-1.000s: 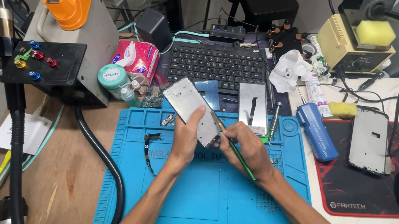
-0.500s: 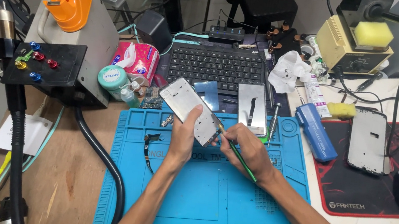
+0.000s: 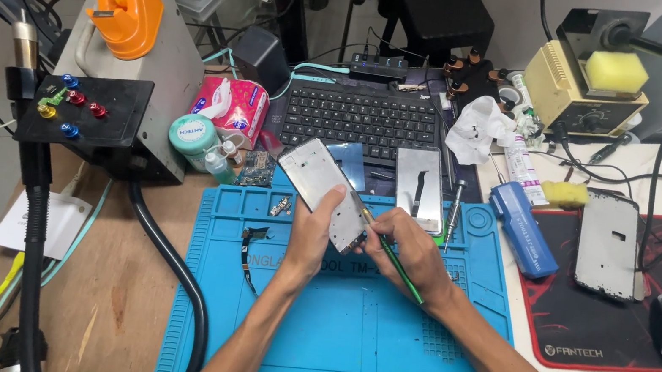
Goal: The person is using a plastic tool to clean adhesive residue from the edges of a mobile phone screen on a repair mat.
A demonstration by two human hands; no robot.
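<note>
Silver rectangular metal phone frame [image 3: 329, 190] is tilted up above the blue silicone repair mat [image 3: 328, 339], left hand [image 3: 312, 239] gripping its lower edge. Right hand [image 3: 410, 252] pinches a green-handled thin tool [image 3: 390, 255], tip at the frame's lower corner. Work looks midway: loose small parts lie on the mat left of the frame. Versus earlier: frame shifted slightly left, tool kept at the corner.

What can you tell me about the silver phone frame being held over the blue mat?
The phone frame is a flat, long rectangle that looks like bare silvery metal, with small cutouts. It is tilted, its far end pointing up and left toward the keyboard. The left hand grips its near end, above the blue mat. The right hand holds a green-handled tool whose tip meets the frame's lower right edge.
</note>
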